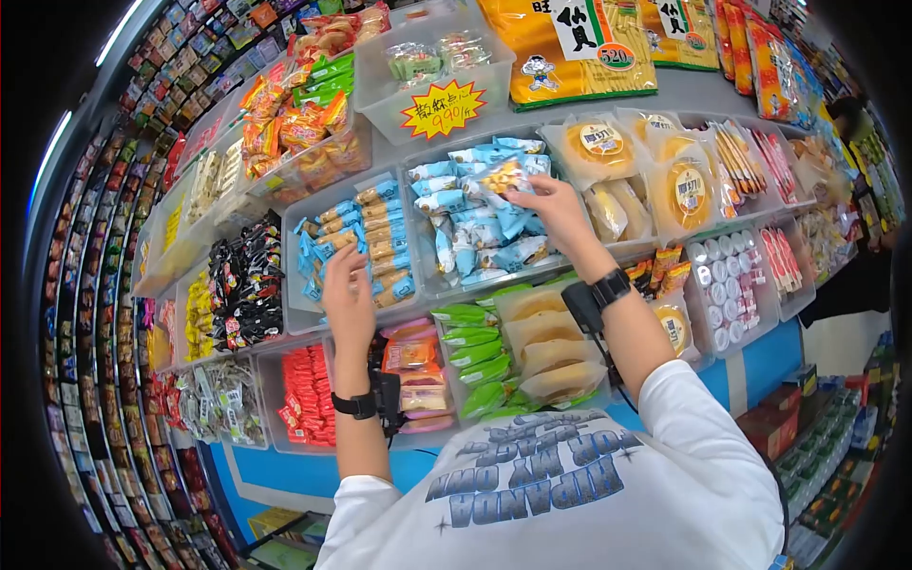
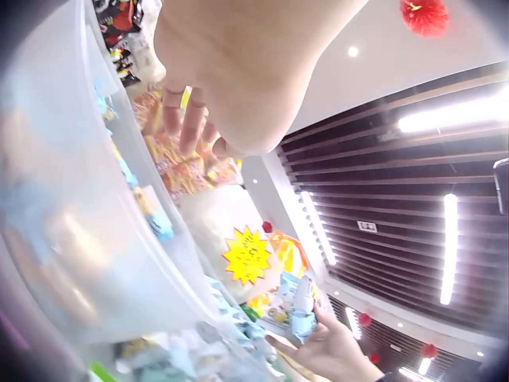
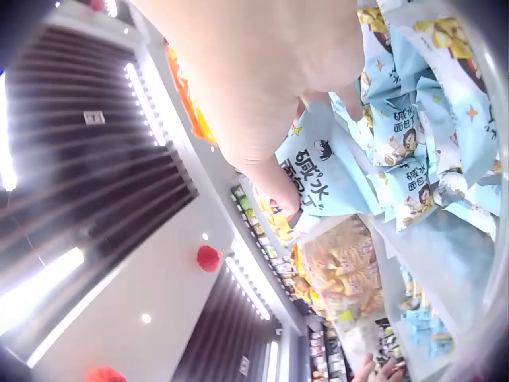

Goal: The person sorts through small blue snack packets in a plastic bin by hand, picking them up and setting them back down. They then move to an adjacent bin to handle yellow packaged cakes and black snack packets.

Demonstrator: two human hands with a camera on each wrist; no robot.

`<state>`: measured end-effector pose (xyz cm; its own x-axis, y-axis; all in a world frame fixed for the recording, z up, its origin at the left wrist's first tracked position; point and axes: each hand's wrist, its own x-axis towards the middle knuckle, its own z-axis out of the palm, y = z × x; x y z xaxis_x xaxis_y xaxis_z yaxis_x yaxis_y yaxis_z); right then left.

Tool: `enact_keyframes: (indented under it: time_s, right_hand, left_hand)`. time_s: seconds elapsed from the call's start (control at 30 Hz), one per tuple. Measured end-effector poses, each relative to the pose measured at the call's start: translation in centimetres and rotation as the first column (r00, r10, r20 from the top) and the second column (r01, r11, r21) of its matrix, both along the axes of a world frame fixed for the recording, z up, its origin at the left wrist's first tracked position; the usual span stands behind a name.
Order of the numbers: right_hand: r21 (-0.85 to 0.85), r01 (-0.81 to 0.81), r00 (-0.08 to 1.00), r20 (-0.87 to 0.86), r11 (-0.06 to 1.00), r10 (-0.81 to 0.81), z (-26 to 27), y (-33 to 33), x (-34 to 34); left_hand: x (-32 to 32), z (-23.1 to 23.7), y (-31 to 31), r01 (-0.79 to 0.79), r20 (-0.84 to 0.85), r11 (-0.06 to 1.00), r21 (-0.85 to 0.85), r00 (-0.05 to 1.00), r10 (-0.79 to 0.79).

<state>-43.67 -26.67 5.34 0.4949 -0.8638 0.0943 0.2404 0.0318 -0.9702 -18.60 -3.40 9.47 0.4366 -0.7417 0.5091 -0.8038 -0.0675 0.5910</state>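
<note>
My right hand point(image 1: 559, 211) pinches a light-blue and white snack packet point(image 1: 503, 178) between thumb and fingers. It is above a clear bin point(image 1: 465, 281) of similar packets. In the right wrist view, the thumb lies across the front of the held packet point(image 3: 322, 171), beside dark printed characters. My left hand point(image 1: 349, 294) hovers over the neighbouring bin point(image 1: 306, 323) of small blue-and-brown wrapped snacks point(image 1: 385, 233). Its fingers are loosely bent, the tips overlapping wrapped snacks in the head view. In the left wrist view, no packet shows between the left fingers point(image 2: 191, 131).
A tub point(image 1: 380, 109) with a yellow star-shaped price sign point(image 1: 444, 109) stands behind the bins. Round cakes point(image 1: 598, 142) fill bins to the right, black-wrapped snacks point(image 1: 247, 285) lie left. Nearer are green packets point(image 1: 470, 351) and flat brown cakes point(image 1: 546, 342). Large orange bags point(image 1: 570, 57) stand at the back.
</note>
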Motion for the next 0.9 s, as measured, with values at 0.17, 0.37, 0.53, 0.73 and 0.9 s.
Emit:
enact_keyframes:
  time_s: [0.17, 0.37, 0.53, 0.73, 0.9]
  right_hand:
    - [0.324, -0.121, 0.965, 0.258, 0.938, 0.036, -2.1, 0.8, -2.0]
    - [0.414, -0.210, 0.880, 0.475, 0.886, -0.013, -2.4, 0.1, -2.6]
    - [0.422, -0.189, 0.873, 0.485, 0.887, -0.045, -2.4, 0.5, -2.8]
    - [0.408, -0.231, 0.890, 0.456, 0.883, 0.022, -1.5, 0.6, -3.0]
    - [0.414, -0.225, 0.888, 0.460, 0.882, 0.011, -1.8, 0.6, -2.9]
  left_hand:
    - [-3.7, 1.2, -4.5, 0.199, -0.009, 0.964, 0.177, 0.980, -0.201]
    - [-3.5, -0.3, -10.6, 0.173, 0.237, 0.884, 0.434, 0.925, -0.297]
    - [-2.7, -2.7, -15.7, 0.049, 0.545, 0.885, 0.464, 0.772, -0.328]
    - [0.0, -5.3, -20.4, 0.049, 0.519, 0.842, 0.538, 0.768, -0.376]
    - [0.6, -4.7, -21.4, 0.030, 0.493, 0.834, 0.551, 0.794, -0.355]
